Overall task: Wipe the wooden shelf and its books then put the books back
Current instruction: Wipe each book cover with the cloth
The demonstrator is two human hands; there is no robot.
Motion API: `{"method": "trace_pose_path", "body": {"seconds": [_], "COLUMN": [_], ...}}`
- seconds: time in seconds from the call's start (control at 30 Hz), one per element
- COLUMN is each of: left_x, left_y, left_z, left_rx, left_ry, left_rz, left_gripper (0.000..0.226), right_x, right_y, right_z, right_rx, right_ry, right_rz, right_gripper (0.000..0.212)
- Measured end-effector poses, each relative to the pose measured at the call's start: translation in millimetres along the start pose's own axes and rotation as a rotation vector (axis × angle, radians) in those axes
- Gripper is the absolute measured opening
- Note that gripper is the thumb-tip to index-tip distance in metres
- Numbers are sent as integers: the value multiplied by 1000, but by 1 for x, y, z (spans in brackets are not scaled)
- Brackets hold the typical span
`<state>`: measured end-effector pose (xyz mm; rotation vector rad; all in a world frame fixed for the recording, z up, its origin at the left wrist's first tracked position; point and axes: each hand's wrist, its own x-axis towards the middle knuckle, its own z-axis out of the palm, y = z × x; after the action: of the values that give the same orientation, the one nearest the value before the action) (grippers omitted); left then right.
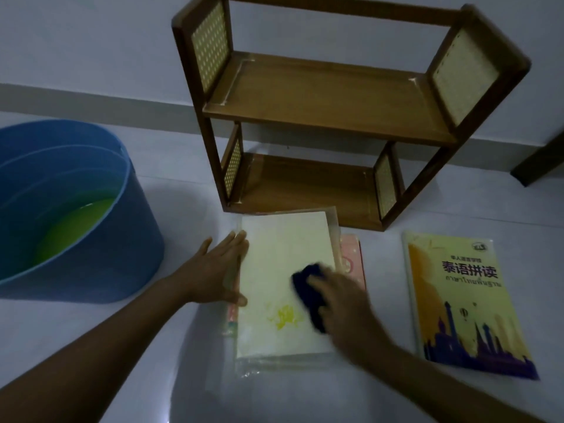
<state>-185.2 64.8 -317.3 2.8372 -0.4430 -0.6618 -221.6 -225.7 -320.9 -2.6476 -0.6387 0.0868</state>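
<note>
Books on the floor, our cloth on the top one

At centre frame our right hand [341,303] grips a dark blue cloth [308,288] on the pale book [274,270]; our flat left hand [225,267] steadies its edge, below the wooden shelf [320,96].

dim bluish light; right hand [345,303] motion-blurred, edges bowed.

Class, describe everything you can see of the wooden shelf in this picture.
The wooden shelf is a small brown two-tier unit standing upright on the pale floor against the wall. Dark frame posts hold pale woven-looking panels at both ends of each tier, and a rail runs across the top. Both boards are bare of books. Its base sits just behind the cream book; whether they touch is unclear.
</note>
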Motion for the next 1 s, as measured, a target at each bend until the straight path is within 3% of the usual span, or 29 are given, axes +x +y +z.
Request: {"method": "trace_pose_path", "body": {"seconds": [0.07,0.13,0.2,0.27,0.33,0.4,0.47,0.57,0.63,0.67,0.73,0.8,0.83,0.9,1.0], "left_x": [0,-1,0,0,1,3,7,7,4,2,-1,-1,0,1,5], "left_y": [0,2,1,-3,-7,-10,-10,-3,1,1,-2,-8,-10,-13,-7], "left_z": [-2,-4,-5,-6,-4,0,1,-2,-5,-4,2,10,11,14,14], "left_rx": [11,13,3,-32,-164,-354,-525,-759,-859,-865,-870,-896,-913,-959,-949], "left_ry": [-16,-44,-63,-60,-15,37,85,182,220,225,255,295,306,321,334], "left_rz": [2,-5,-6,0,-1,-12,-42,-121,-159,-154,-135,-152,-172,-204,-212], "left_gripper": [119,119,116,115,116,117,114,86,83,84,85,100,106,110,90], "right_x": [-19,-23,-1,38,69,73,58,25,54,77,125,153,157,145,95], "right_y": [-38,-63,-59,-32,0,1,-29,-72,-64,-53,-24,-4,-3,-25,-73], "right_z": [30,37,31,22,5,-2,13,37,32,29,16,2,-2,10,43], "right_rx": [-80,-70,-132,-115,-48,-17,-95,-41,-63,-104,-126,-58,-61,-150,-67], "right_ry": [-85,-170,-235,-139,-51,2,37,-208,-209,-145,-57,10,49,44,-95], "right_rz": [-247,-514,-595,-393,-19,162,-4,-524,-607,-525,-138,213,305,168,-315], "right_gripper": [62,47,43,51,55,57,59,50,46,48,57,56,54,54,51]}}
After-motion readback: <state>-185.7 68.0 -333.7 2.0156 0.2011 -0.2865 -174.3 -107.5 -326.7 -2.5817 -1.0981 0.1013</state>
